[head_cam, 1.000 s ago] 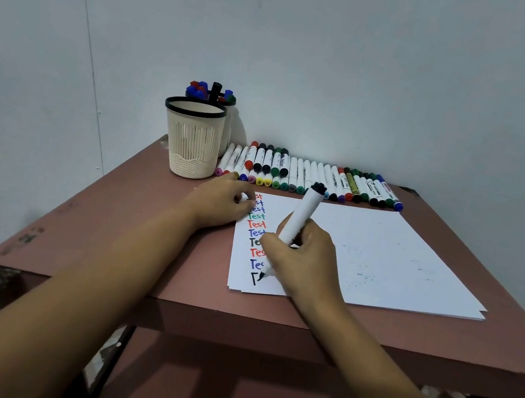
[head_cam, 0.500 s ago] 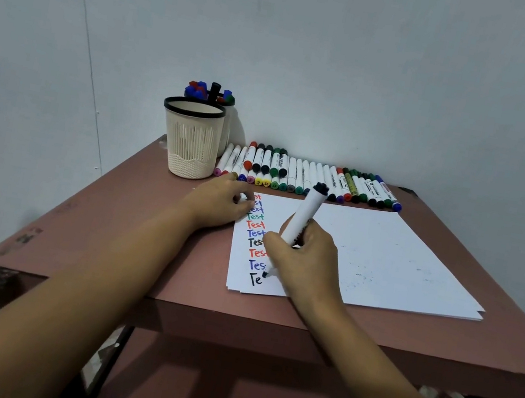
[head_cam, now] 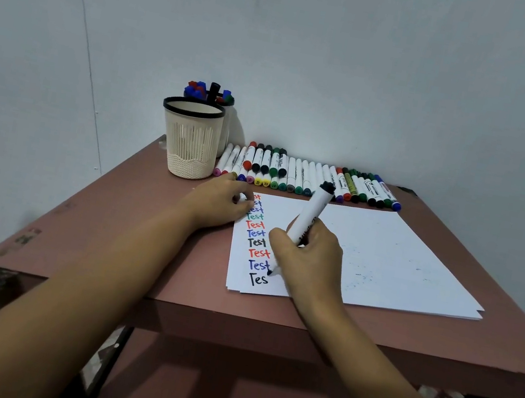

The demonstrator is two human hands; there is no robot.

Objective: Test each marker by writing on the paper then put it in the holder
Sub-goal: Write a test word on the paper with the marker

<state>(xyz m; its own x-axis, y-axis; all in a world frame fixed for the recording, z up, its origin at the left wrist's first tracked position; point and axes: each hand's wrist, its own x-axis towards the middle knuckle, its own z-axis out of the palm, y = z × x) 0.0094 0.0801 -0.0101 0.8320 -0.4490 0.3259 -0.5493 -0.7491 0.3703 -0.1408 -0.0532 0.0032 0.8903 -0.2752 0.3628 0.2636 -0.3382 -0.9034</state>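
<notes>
My right hand [head_cam: 310,259] grips a white marker [head_cam: 312,214] with a black end, its black tip touching the white paper [head_cam: 384,254] beside the letters "Tes". A column of coloured "Test" words runs down the paper's left side. My left hand [head_cam: 218,203] rests with curled fingers on the paper's top left corner and seems to pinch a small white thing, hard to make out. A row of several capped markers [head_cam: 306,176] lies behind the paper. The cream mesh holder [head_cam: 190,141] with a black rim stands at the back left and looks empty.
A second holder [head_cam: 223,102] full of markers stands behind the cream one, against the wall. The reddish-brown table [head_cam: 131,229] has bare surface on its left; its front edge is near my forearms. The white wall is close behind.
The black word on the bottom line has grown from a single "T" to "Tes". My right hand has shifted slightly right with the marker. My left hand has stayed put.
</notes>
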